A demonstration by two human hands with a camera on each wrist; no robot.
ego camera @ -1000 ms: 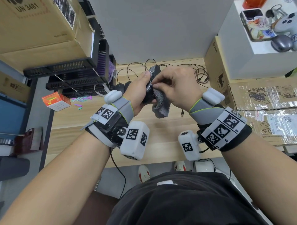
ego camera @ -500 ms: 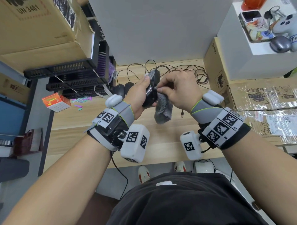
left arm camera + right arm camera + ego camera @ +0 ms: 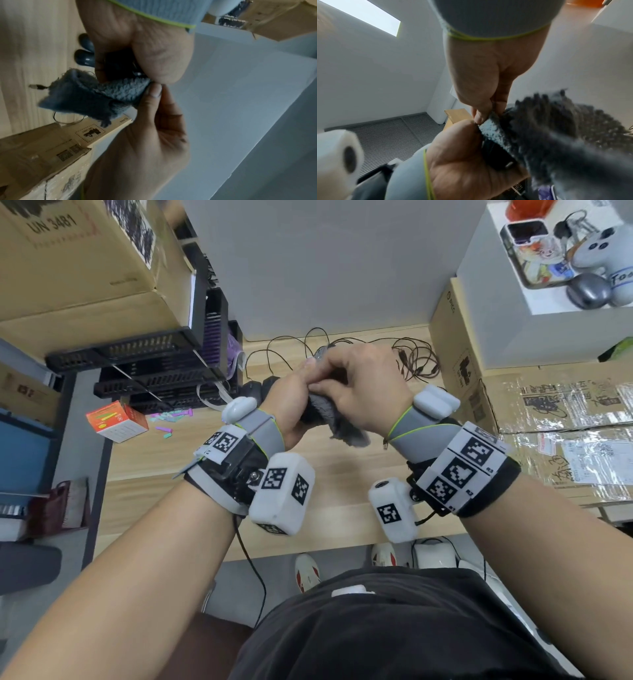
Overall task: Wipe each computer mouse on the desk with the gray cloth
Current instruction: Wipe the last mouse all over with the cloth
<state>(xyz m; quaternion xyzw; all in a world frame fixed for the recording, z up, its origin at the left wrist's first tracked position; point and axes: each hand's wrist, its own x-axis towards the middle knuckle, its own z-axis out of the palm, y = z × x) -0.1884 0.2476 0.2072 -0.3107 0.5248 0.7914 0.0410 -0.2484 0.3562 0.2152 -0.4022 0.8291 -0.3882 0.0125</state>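
Two hands raised above the wooden tabletop [image 3: 178, 460], left hand [image 3: 291, 402] curled round a black computer mouse [image 3: 498, 155], right hand [image 3: 363, 385] pinching the fuzzy gray cloth [image 3: 96, 98] against it, two more dark mice [image 3: 84, 51] lying beyond the left hand.

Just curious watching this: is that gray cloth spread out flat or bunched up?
Bunched up. The right hand pinches the gray cloth into a wad against the mouse held by the left hand; one end hangs loose.

Right hand [image 3: 145, 142] pinches gray cloth [image 3: 96, 100] (two mice [image 3: 84, 50] behind).
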